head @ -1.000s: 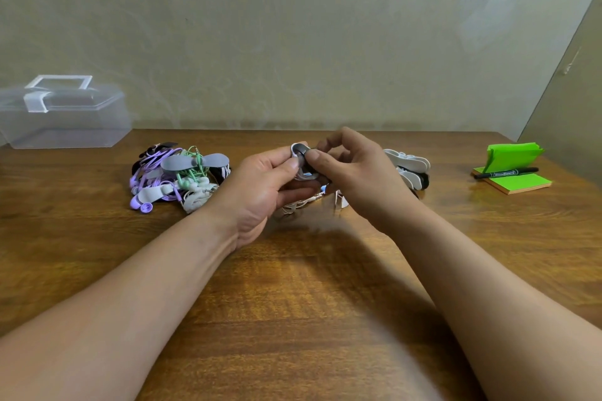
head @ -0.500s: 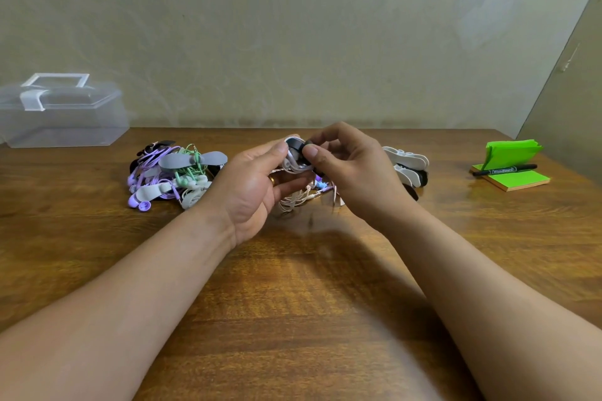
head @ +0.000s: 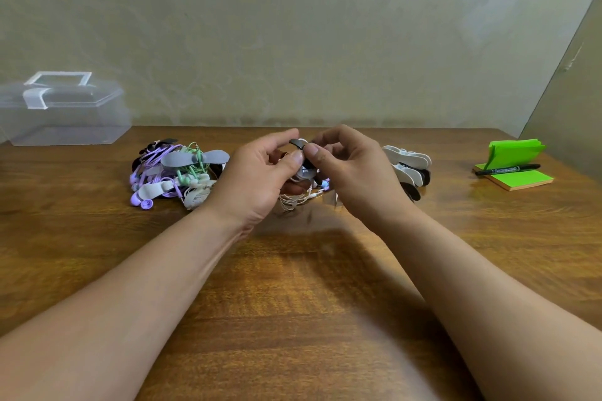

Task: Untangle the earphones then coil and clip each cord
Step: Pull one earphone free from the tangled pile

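Note:
My left hand (head: 257, 179) and my right hand (head: 355, 172) meet above the middle of the wooden table (head: 293, 286). Both pinch a black cord clip (head: 297, 143) that sits on a coil of white earphone cord (head: 298, 197); loops of the cord hang below my fingers. To the left lies a pile of earphones (head: 172, 172), purple, green and white, with grey clips on them. To the right, behind my right hand, lies a heap of spare white and black clips (head: 410, 163).
A clear plastic box (head: 62, 111) with a handle stands at the back left by the wall. At the right edge a black marker (head: 506, 169) lies across a green sticky-note pad (head: 518, 177).
Both hands have lifted the coil and clip slightly and shifted their fingers round the clip. The piles on the table have not moved.

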The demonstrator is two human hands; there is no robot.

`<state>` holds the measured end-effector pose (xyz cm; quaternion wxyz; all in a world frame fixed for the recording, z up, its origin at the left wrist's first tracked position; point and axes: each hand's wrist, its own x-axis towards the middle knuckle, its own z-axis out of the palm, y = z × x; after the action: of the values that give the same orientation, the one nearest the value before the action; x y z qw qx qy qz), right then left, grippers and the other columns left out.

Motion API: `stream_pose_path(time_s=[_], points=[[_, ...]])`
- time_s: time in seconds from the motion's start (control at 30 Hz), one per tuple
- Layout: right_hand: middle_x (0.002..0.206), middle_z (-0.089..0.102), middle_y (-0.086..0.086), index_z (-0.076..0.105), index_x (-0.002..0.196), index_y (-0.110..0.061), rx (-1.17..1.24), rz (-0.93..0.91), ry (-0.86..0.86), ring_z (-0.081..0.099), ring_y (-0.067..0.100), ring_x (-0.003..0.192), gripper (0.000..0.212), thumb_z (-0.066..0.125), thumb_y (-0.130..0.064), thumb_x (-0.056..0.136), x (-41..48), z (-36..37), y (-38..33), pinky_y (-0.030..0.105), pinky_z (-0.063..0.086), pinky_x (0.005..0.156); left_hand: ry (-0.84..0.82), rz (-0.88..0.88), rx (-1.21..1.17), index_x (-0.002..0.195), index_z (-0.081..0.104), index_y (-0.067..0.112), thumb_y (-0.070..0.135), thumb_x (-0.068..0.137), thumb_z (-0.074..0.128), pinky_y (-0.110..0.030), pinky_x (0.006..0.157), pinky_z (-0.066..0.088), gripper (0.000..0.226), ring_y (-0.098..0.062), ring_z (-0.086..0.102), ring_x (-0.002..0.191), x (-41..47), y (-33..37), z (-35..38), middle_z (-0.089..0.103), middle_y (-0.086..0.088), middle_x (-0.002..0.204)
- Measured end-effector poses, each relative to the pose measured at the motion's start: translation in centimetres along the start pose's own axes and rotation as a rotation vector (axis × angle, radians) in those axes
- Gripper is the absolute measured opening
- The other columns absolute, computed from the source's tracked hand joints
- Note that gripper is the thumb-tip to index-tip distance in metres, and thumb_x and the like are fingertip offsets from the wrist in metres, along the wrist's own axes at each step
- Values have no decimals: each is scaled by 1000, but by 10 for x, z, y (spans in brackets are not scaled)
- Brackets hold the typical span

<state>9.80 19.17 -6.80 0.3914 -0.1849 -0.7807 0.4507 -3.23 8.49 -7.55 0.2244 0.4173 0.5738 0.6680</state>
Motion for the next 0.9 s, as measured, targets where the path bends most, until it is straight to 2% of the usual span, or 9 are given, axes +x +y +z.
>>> stream_pose_path(time_s=[0.1,0.17,0.3,0.4,0.5,0.63,0.7,0.8,0.9], points=[[89,69,0,74,98,-22,-234,-94,42,67,13,81,6,75,-28,96,5,-1,5,27,52,71,-52,-30,25,130,67,5,7,107,52,-32,85,61,28,-23,75,102,-2,0,-1,74,-17,113],[94,64,-4,75,95,-22,-369,-165,59,60,6,83,5,78,-26,93,5,-2,6,17,45,73,-71,-86,-15,118,72,0,13,110,46,-31,85,61,30,-24,74,103,-4,2,1,75,-20,110],[94,57,-4,70,87,-27,-486,-248,-33,54,4,80,9,77,-24,93,0,-3,0,9,35,67,-84,-173,-83,105,74,-3,35,103,58,-28,76,61,41,-24,76,92,-8,2,5,77,-18,98],[98,58,-7,75,103,-24,-523,-280,-121,56,6,86,10,73,-19,94,-2,-4,-3,8,38,71,-20,-194,-105,98,74,-2,28,102,61,-26,71,61,33,-19,76,80,-6,0,5,75,-12,84],[112,66,-9,74,125,-24,-358,-140,-166,63,3,102,33,62,-13,96,-1,-8,-6,10,46,86,43,-220,-155,103,74,-3,20,103,61,-24,69,61,26,-17,75,83,-2,-1,2,75,-13,93],[115,75,-4,69,130,-18,-19,76,6,69,8,109,41,48,-4,98,7,-21,-5,36,56,100,89,-259,-279,99,72,-1,16,104,60,-24,67,62,21,-17,75,80,-1,4,1,73,-15,106],[112,76,-1,67,129,-18,65,166,5,72,12,105,41,45,-3,98,10,-22,-2,44,58,100,85,-269,-330,101,71,-1,15,104,59,-24,68,62,20,-16,75,81,-1,8,-1,74,-14,105],[124,71,7,62,136,-15,160,231,-116,75,18,103,42,48,-1,99,7,-14,-2,40,62,92,68,-281,-395,103,72,0,17,103,61,-26,71,63,21,-20,75,84,-1,11,-3,75,-14,103],[120,73,12,65,132,-11,258,243,-223,76,27,103,42,53,6,96,3,-7,-3,42,62,89,35,-321,-457,107,71,1,22,103,61,-24,64,61,23,-19,73,79,-1,13,-7,74,-15,105]])
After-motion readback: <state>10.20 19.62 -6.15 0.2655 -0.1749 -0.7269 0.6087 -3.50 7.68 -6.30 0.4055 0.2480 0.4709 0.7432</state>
